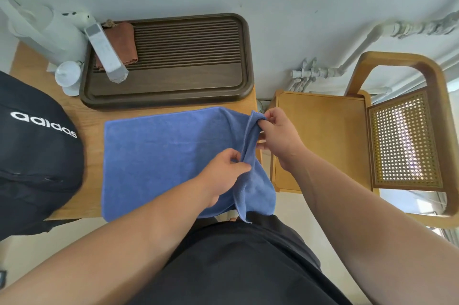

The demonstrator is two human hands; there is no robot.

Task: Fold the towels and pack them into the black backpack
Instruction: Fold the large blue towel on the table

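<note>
A blue towel lies spread on the wooden table, its right part bunched and hanging over the table's edge. My left hand pinches the towel's right edge near the front. My right hand grips the same edge farther back, lifting a raised fold between the two hands. The black backpack with white lettering sits at the table's left end, about a hand's width from the towel.
A dark wooden slatted tray lies behind the towel, holding a brown cloth and a grey block. White vessels stand at the back left. A wooden chair with a cane back stands to the right.
</note>
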